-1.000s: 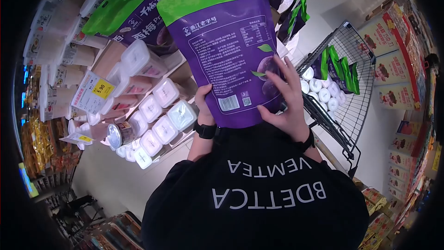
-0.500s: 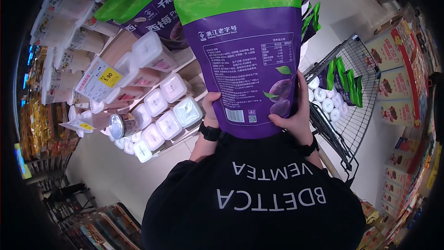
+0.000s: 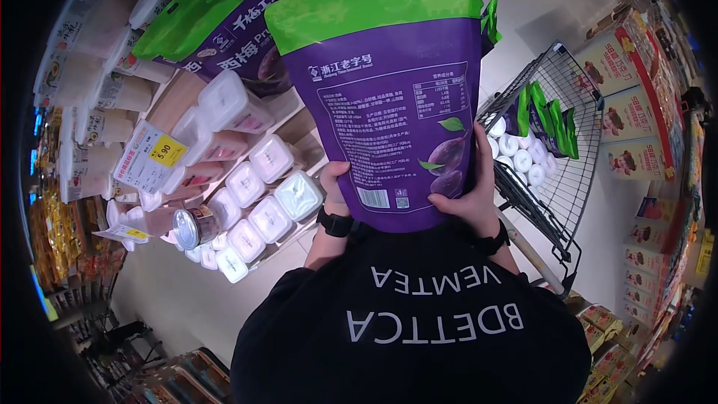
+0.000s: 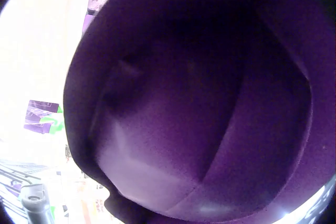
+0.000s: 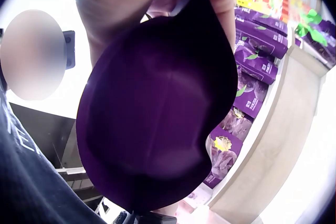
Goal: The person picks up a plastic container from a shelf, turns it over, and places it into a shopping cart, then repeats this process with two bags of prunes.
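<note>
In the head view both hands hold up a large purple prune bag point(image 3: 404, 112) with a green top band, its printed back towards me. My left hand point(image 3: 335, 182) grips the bag's lower left edge, thumb in front. My right hand point(image 3: 477, 193) grips the lower right edge, its thumb lying over the printed prunes and the fingers mostly behind. The bag's dark rounded bottom point(image 4: 194, 113) fills most of the left wrist view. Seen from below in the right wrist view, the same bottom point(image 5: 157, 108) hangs under the right hand point(image 5: 126, 3).
More prune bags point(image 3: 239, 30) stand behind on the display. Plastic tubs point(image 3: 247, 183), a can point(image 3: 196, 226) and a price card point(image 3: 153, 153) are at left. On the right is a wire shopping cart point(image 3: 580, 202) carrying several prune bags point(image 3: 550, 120) and white round-topped containers point(image 3: 523, 157).
My right hand, earlier spread with fingers over the bag's front, now grips its right edge. The bag has come slightly lower, its printed back turned more squarely towards me.
</note>
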The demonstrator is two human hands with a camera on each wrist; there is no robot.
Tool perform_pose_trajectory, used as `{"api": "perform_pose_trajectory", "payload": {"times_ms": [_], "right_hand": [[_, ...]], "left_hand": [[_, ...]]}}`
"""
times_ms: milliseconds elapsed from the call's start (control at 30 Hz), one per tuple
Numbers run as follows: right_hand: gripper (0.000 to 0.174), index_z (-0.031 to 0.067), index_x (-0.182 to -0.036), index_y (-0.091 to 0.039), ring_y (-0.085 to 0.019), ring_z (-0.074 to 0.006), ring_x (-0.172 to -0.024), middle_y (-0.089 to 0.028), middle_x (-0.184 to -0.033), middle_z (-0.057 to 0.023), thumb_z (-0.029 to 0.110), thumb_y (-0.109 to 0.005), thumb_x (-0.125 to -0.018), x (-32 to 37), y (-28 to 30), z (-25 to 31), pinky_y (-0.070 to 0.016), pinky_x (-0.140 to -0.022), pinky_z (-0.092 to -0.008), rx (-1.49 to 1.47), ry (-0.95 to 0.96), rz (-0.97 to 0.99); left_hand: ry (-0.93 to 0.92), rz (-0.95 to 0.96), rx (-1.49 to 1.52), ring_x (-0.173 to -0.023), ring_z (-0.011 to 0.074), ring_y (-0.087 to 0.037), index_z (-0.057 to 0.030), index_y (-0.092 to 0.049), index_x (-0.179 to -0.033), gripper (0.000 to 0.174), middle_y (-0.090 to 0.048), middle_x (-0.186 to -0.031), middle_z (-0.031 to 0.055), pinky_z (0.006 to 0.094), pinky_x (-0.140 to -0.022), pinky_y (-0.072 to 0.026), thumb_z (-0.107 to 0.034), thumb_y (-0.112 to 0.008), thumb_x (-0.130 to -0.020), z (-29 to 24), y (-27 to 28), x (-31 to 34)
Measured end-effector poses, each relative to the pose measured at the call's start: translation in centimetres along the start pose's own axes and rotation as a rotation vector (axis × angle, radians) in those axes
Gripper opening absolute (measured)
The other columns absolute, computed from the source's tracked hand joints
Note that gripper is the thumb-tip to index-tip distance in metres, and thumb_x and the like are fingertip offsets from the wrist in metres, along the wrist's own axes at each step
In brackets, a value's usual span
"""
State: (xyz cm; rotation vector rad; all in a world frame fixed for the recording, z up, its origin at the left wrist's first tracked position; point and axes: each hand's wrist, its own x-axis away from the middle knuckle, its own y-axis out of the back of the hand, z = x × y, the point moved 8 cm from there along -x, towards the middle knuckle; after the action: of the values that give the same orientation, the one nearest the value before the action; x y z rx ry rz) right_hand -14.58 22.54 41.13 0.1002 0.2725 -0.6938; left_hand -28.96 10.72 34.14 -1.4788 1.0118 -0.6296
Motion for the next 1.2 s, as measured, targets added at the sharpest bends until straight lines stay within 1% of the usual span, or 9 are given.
{"api": "perform_pose_trajectory", "payload": {"times_ms": [500, 667, 733, 800, 867, 933, 967, 1067, 1200], "right_hand": [[0.105, -0.0010, -0.137, -0.021, -0.043, -0.0250, -0.118, -0.040, -0.129, -0.0176, 0.022, -0.082, -0.055, 1.1, 0.9, 0.4, -0.0356, -0.098, -0.0362, 0.069, -0.014, -0.146], [0.068, 0.0081, -0.123, -0.050, -0.046, -0.0310, -0.113, -0.047, -0.125, -0.0149, 0.021, -0.076, -0.062, 1.0, 2.4, 3.9, -0.0373, -0.093, -0.0384, 0.820, 0.111, -0.251], [0.052, 0.0080, -0.111, -0.059, -0.050, -0.0304, -0.105, -0.049, -0.120, -0.0138, 0.020, -0.075, -0.063, 1.0, 1.6, 5.2, -0.0418, -0.087, -0.0376, 0.965, 0.178, -0.118], [0.056, 0.0084, -0.113, -0.058, -0.051, -0.0304, -0.103, -0.051, -0.118, -0.0144, 0.023, -0.076, -0.062, 0.6, 1.8, 7.6, -0.0426, -0.086, -0.0378, 0.838, 0.084, -0.129], [0.072, 0.0072, -0.123, -0.048, -0.052, -0.0306, -0.105, -0.051, -0.117, -0.0164, 0.027, -0.078, -0.060, 0.3, 3.6, 8.6, -0.0420, -0.089, -0.0375, 0.868, 0.072, -0.159], [0.088, 0.0033, -0.131, -0.035, -0.053, -0.0303, -0.106, -0.050, -0.118, -0.0191, 0.030, -0.079, -0.061, 0.4, 6.9, 8.6, -0.0422, -0.090, -0.0363, 0.666, 0.002, -0.296], [0.095, -0.0014, -0.134, -0.026, -0.054, -0.0282, -0.106, -0.051, -0.117, -0.0205, 0.030, -0.080, -0.062, 1.0, 9.1, 7.9, -0.0430, -0.090, -0.0336, 0.739, -0.022, -0.356], [0.044, -0.0010, -0.109, -0.050, -0.059, -0.0119, -0.085, -0.061, -0.098, -0.0069, 0.013, -0.072, -0.074, 2.1, 17.6, 6.1, -0.0483, -0.075, -0.0254, 0.342, -0.179, -0.654], [0.039, 0.0001, -0.109, -0.052, -0.059, -0.0111, -0.083, -0.061, -0.096, -0.0055, 0.015, -0.069, -0.077, 4.6, 29.2, 0.6, -0.0472, -0.075, -0.0247, 0.076, -0.327, -0.670]], "left_hand": [[0.130, 0.012, 0.082, -0.102, 0.0324, -0.056, 0.0079, -0.039, -0.122, 0.056, -0.053, -0.115, 0.0225, 0.0407, -0.090, -0.0462, -0.014, -0.046, -0.071, 1.2, 1.2, -1.2], [0.097, -0.167, -0.174, -0.101, 0.0323, -0.056, 0.0078, -0.039, -0.122, 0.057, -0.054, -0.113, 0.0216, 0.0406, -0.090, -0.0455, -0.021, -0.046, -0.073, 2.5, 0.8, -1.9], [0.173, -0.221, -0.497, -0.110, 0.0310, -0.050, 0.0038, -0.033, -0.129, 0.067, -0.048, -0.121, 0.0195, 0.0402, -0.095, -0.0395, -0.029, -0.050, -0.074, 3.9, -0.4, -2.3], [0.232, 0.028, -0.556, -0.123, 0.0290, -0.037, -0.0021, -0.017, -0.138, 0.089, -0.034, -0.134, 0.0164, 0.0408, -0.101, -0.0308, -0.046, -0.056, -0.071, 8.0, -3.5, -4.1], [0.188, 0.241, -0.796, -0.132, 0.0280, -0.020, -0.0057, 0.007, -0.141, 0.116, -0.014, -0.143, 0.0149, 0.0404, -0.105, -0.0175, -0.068, -0.055, -0.065, 10.8, -6.9, -6.2], [0.139, 0.263, -0.929, -0.135, 0.0303, -0.010, -0.0056, 0.001, -0.142, 0.122, -0.007, -0.145, 0.0157, 0.0414, -0.108, -0.0114, -0.077, -0.050, -0.057, 13.3, -11.1, -8.1], [-0.144, 0.646, -1.237, -0.135, 0.0353, -0.005, -0.0025, -0.010, -0.141, 0.104, 0.001, -0.145, 0.0245, 0.0462, -0.107, -0.0051, -0.073, -0.039, -0.071, 13.9, -14.2, -8.2], [0.071, 0.820, -1.294, -0.135, 0.0411, -0.003, -0.0108, -0.038, -0.133, 0.077, -0.007, -0.146, 0.0210, 0.0512, -0.106, -0.0090, -0.059, -0.051, -0.074, 19.5, -14.3, -9.4], [0.248, 0.835, -1.278, -0.119, 0.0271, -0.044, -0.0041, -0.051, -0.118, 0.047, -0.048, -0.126, 0.0150, 0.0378, -0.100, -0.0309, -0.020, -0.060, -0.075, 23.9, -15.2, -9.9]]}}
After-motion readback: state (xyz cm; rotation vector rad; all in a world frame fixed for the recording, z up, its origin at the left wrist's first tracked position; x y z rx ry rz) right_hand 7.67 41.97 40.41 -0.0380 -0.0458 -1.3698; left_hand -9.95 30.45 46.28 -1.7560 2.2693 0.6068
